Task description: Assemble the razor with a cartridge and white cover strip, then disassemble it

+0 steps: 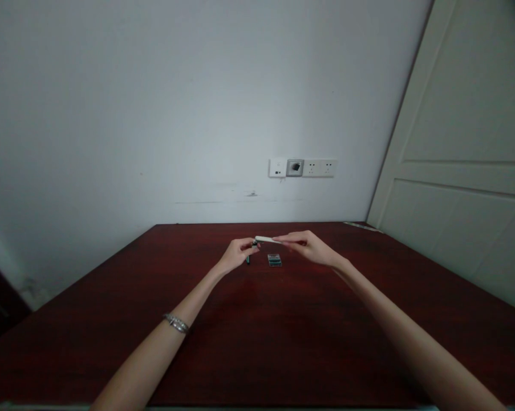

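Note:
My left hand (pixel 236 254) is closed in a pinch on a small dark and shiny piece (pixel 254 244), too small to name. In my right hand (pixel 311 248), the fingers grip a slim white stick-like thing (pixel 264 239), held almost level. Its left end meets or nearly meets the dark piece at my left fingertips; I cannot tell whether they touch. Just below the left fingers shows a short dark-teal strip (pixel 248 260), partly hidden. Between the hands, a small clear case (pixel 275 260) with teal inside lies on the table.
The dark red wooden table (pixel 257 342) reaches back to a pale wall with a row of sockets (pixel 303 168). A white panelled door (pixel 462 165) stands along the right side. Near the back right corner lies a thin pale strip (pixel 362 226).

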Demonstrator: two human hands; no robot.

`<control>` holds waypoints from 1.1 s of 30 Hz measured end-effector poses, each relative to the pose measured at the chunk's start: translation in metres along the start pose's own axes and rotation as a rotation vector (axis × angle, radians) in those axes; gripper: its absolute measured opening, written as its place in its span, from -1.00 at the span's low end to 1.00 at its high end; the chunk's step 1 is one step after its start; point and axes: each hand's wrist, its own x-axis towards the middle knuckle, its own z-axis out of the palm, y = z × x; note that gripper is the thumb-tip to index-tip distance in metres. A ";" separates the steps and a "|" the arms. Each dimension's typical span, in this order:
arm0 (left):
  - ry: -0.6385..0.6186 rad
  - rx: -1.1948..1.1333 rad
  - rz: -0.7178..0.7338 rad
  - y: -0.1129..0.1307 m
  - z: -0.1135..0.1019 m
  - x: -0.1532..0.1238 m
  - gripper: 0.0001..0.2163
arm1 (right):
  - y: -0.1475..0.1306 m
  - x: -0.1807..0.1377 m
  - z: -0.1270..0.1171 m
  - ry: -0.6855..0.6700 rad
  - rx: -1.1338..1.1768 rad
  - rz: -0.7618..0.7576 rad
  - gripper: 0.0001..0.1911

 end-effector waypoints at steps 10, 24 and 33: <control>-0.015 0.000 -0.015 -0.004 -0.003 0.001 -0.82 | 0.001 -0.001 -0.001 -0.037 -0.033 -0.054 -0.67; -0.011 -0.029 -0.051 -0.001 -0.002 -0.001 -0.85 | 0.006 -0.001 0.005 0.063 -0.026 -0.023 -0.66; -0.051 0.003 -0.085 -0.001 -0.002 -0.001 -0.85 | 0.000 -0.003 0.011 0.073 -0.353 0.002 -0.63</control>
